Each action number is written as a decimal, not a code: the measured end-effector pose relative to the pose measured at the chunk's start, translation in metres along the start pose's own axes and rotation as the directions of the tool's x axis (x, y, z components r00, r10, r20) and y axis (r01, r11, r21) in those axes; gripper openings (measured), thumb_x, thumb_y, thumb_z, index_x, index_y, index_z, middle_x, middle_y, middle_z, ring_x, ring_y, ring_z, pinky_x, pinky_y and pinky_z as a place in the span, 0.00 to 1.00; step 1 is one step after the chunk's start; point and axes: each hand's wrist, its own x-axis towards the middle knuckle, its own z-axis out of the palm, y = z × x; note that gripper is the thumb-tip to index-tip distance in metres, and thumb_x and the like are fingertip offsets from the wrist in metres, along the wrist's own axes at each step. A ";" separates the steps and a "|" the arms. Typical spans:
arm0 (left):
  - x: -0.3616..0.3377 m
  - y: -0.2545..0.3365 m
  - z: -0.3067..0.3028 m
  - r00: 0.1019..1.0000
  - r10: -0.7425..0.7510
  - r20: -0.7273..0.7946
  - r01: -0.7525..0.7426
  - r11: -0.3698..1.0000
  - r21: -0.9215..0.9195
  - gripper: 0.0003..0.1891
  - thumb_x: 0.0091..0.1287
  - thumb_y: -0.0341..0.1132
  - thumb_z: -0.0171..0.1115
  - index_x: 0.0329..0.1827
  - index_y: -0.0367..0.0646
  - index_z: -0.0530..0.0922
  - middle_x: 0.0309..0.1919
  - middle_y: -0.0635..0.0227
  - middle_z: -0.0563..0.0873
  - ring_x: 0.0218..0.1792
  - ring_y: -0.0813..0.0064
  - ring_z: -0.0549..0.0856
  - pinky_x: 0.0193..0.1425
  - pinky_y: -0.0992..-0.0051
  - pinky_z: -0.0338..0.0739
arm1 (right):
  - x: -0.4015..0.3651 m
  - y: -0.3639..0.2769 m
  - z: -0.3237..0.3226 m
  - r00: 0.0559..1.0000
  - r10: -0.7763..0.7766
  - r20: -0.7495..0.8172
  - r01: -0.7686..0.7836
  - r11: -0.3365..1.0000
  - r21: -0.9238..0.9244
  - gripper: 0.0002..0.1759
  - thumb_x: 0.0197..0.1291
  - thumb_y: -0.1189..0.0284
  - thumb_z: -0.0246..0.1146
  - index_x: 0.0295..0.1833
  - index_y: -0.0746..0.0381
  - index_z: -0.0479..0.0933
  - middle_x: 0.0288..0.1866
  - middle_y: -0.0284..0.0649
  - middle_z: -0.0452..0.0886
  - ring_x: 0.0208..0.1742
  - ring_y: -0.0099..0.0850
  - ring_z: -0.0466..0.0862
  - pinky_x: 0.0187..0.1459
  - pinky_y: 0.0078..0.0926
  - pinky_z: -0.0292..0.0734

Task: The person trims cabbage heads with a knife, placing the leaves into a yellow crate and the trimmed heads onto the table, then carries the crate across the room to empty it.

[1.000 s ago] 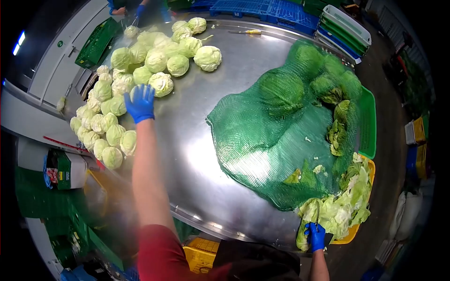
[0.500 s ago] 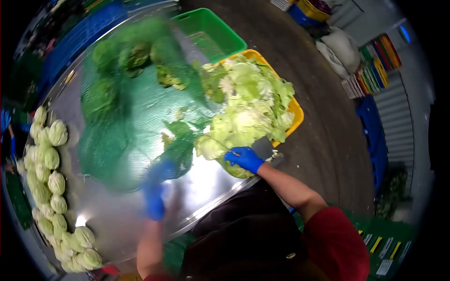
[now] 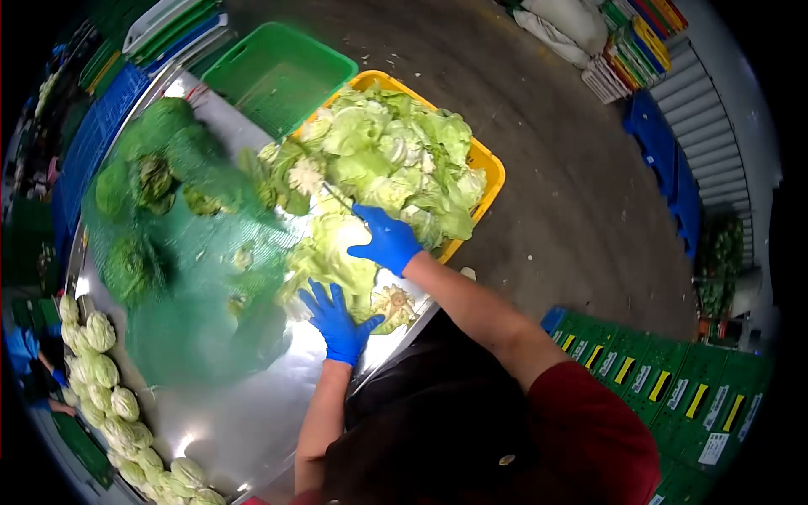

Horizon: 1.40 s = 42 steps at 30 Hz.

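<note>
My left hand (image 3: pixel 338 326), in a blue glove, lies with fingers spread on loose lettuce leaves (image 3: pixel 341 261) at the metal table's near edge. Just above it, my right hand (image 3: pixel 387 239), also blue-gloved, rests against the leaves beside a heaped yellow crate (image 3: pixel 491 172), its thumb apart from the fingers. A thin dark line shows at its fingertips; I cannot make out what it is. A trimmed lettuce piece with a brown cut end (image 3: pixel 394 307) sits right of my left hand. Green netting (image 3: pixel 210 286) is spread on the left, with lettuce heads (image 3: pixel 130 268) under it.
Several pale heads (image 3: pixel 103 370) line the table's left edge. A green crate (image 3: pixel 282 80) stands beyond the table, next to the yellow one. Green crates (image 3: pixel 665 379) are stacked at the lower right. Another person's arm (image 3: pixel 52 368) shows at the far left.
The view has shifted. My left hand has moved from the netting side onto the leaves, and my right hand has moved up toward the yellow crate. Leaves now lie spread between my hands.
</note>
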 end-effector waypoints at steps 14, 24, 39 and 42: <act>0.227 0.130 0.079 0.900 0.424 0.101 -0.367 0.862 -0.350 0.45 0.47 0.44 0.75 0.70 0.43 0.63 0.72 0.46 0.57 0.72 0.43 0.57 0.70 0.51 0.58 | 0.055 0.210 -0.165 0.783 0.599 -0.167 -0.458 0.738 0.496 0.29 0.48 0.60 0.73 0.53 0.63 0.75 0.35 0.41 0.82 0.32 0.33 0.81 0.37 0.34 0.77; 0.263 -0.024 -0.038 0.905 -0.403 -0.137 0.425 0.854 0.298 0.58 0.36 0.52 0.79 0.73 0.48 0.57 0.74 0.50 0.53 0.71 0.37 0.54 0.69 0.53 0.62 | 0.038 0.196 -0.066 0.890 0.267 -0.369 -0.018 0.830 0.557 0.19 0.60 0.77 0.63 0.58 0.61 0.75 0.53 0.37 0.82 0.52 0.27 0.81 0.54 0.24 0.74; 0.357 0.049 0.074 0.991 0.130 0.015 -0.122 0.961 -0.247 0.26 0.51 0.29 0.67 0.56 0.43 0.76 0.47 0.52 0.82 0.47 0.51 0.82 0.53 0.64 0.76 | -0.004 0.151 -0.036 0.786 0.613 0.081 -0.260 0.209 0.943 0.08 0.66 0.69 0.58 0.47 0.56 0.80 0.25 0.30 0.81 0.14 0.14 0.65 0.16 0.14 0.60; 0.376 0.007 0.078 0.989 0.129 0.077 -0.125 0.990 -0.059 0.19 0.48 0.32 0.70 0.45 0.39 0.81 0.42 0.53 0.83 0.40 0.55 0.83 0.48 0.65 0.78 | -0.011 0.149 -0.003 0.823 0.520 0.230 -0.382 0.206 0.901 0.08 0.66 0.69 0.60 0.46 0.60 0.78 0.27 0.33 0.81 0.23 0.18 0.76 0.24 0.17 0.70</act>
